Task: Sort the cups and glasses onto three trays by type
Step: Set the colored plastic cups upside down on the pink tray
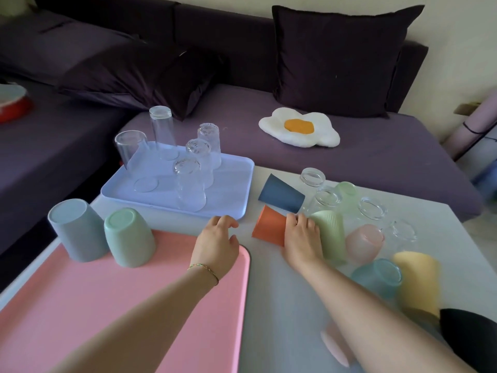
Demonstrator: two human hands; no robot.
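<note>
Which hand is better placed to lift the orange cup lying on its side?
The right hand: its fingers curl over the orange cup. The left hand is empty, over the corner of the pink tray, apart from the cup.

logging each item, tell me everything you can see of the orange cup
The orange cup is plain, opaque, tapered, plastic by its look. It lies on its side on the pale table, between the pink tray and a ribbed green cup. The right hand grips its right end, hiding it. A dark blue cup lies behind.
</note>
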